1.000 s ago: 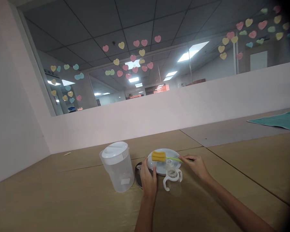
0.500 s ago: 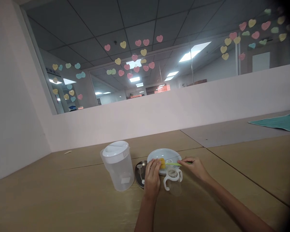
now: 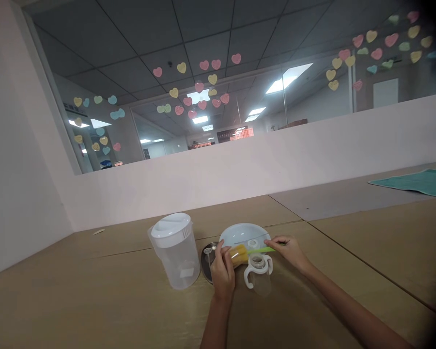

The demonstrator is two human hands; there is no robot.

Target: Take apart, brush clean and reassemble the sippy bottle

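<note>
A sponge brush with a yellow head (image 3: pixel 239 255) and a thin green handle (image 3: pixel 259 250) lies sideways between my hands. My left hand (image 3: pixel 223 274) is closed at the end of the yellow head, which partly shows past the fingers. My right hand (image 3: pixel 288 252) pinches the green handle. Behind the brush is a white bowl (image 3: pixel 241 232) with a small clear-and-white part (image 3: pixel 253 244) in it. Just below stands a clear bottle (image 3: pixel 262 283) with a white two-handled collar (image 3: pixel 258 264), its mouth uncovered. A steel dish (image 3: pixel 205 268) holding a straw-like part (image 3: pixel 208 257) is partly hidden by my left hand.
A translucent pitcher (image 3: pixel 181 266) with a white lid (image 3: pixel 171 225) stands left of the dish. A teal cloth (image 3: pixel 417 182) lies at the far right. A small pale strip (image 3: pixel 99 231) rests near the left wall. A low wall (image 3: pixel 203 179) with a window above borders the table.
More of the yellow sponge head now shows, as my left fingers have shifted left and loosened around it. The sponge head has moved slightly left and down; my right hand keeps the handle.
</note>
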